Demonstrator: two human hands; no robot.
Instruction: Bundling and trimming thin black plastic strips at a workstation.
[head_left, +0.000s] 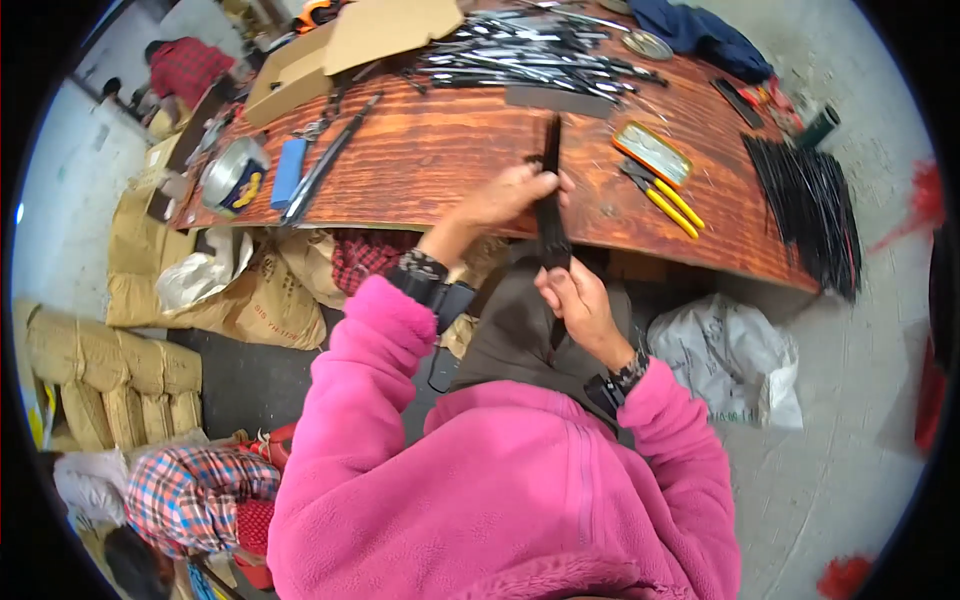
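Upright between my two hands is a long, slim black bundle (pixel 551 222), which looks like thin rods or ribs packed together; motion blur hides its detail. My left hand (pixel 508 194) is closed round its upper part, just over the table's near edge. Lower down, above my lap, my right hand (pixel 582 300) grips the bundle's lower part. To the right on the wooden table (pixel 430 160) lie pliers with yellow handles (pixel 675 205), beside an open orange-rimmed tin (pixel 652 152). A heap of black and silver metal rods (pixel 530 50) covers the far middle.
A long black rod piece (pixel 335 155), a blue block (pixel 289 172) and a round can (pixel 234 175) sit at left, near an open cardboard box (pixel 292 78). Black strips (pixel 805 205) overhang the right edge. A white sack (pixel 725 355) stands below. Other people work at left.
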